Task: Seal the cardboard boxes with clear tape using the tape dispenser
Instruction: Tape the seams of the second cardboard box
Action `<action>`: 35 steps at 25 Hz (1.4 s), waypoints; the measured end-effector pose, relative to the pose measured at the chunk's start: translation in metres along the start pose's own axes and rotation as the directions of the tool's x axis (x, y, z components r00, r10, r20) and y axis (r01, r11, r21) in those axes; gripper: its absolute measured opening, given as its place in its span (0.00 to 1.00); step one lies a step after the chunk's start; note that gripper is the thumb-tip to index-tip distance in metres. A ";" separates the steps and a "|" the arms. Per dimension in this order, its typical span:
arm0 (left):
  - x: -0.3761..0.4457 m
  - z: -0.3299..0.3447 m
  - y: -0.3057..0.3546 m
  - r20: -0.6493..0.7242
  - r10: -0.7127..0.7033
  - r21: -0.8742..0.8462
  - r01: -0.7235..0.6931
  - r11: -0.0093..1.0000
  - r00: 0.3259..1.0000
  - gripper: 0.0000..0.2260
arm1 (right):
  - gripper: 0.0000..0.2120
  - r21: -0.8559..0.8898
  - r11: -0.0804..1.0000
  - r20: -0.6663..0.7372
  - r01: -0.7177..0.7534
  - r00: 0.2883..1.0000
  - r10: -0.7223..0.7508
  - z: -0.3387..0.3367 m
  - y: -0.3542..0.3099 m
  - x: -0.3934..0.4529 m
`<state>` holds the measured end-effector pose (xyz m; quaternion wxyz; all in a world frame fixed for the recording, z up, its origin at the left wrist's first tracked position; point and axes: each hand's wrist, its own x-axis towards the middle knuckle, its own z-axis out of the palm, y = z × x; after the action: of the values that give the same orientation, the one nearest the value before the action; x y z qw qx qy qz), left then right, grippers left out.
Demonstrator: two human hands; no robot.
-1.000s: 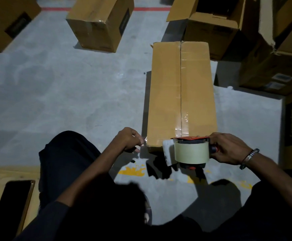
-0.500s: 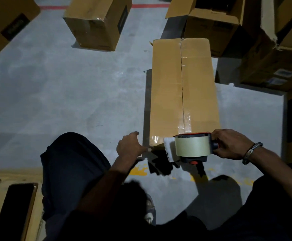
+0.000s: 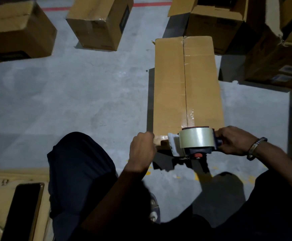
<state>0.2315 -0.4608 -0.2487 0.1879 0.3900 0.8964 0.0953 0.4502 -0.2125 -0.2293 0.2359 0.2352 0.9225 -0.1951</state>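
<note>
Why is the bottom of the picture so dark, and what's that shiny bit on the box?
Head view: light falls from above, so the person's body throws shadows over the floor near them; the shiny streak is glare on clear tape along the long box seam; the left hand looks slightly blurred.

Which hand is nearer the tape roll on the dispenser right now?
Right. The right hand grips the dispenser's handle right beside the tape roll. The left hand sits off to the roll's left, at the near corner of the long box.

Dim, uneven light, deep foreground shadows, soft focus, wide-angle bending.
</note>
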 end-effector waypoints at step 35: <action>-0.008 0.038 0.029 0.173 -0.595 -0.683 0.530 0.502 0.785 0.18 | 0.08 -0.348 0.931 0.092 -0.108 0.985 0.148 -0.013 -0.045 -0.034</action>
<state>0.2711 -0.4456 -0.2716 0.3033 -0.0291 0.8744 0.3776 0.4487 -0.2550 -0.1897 0.3387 0.2387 0.9097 -0.0296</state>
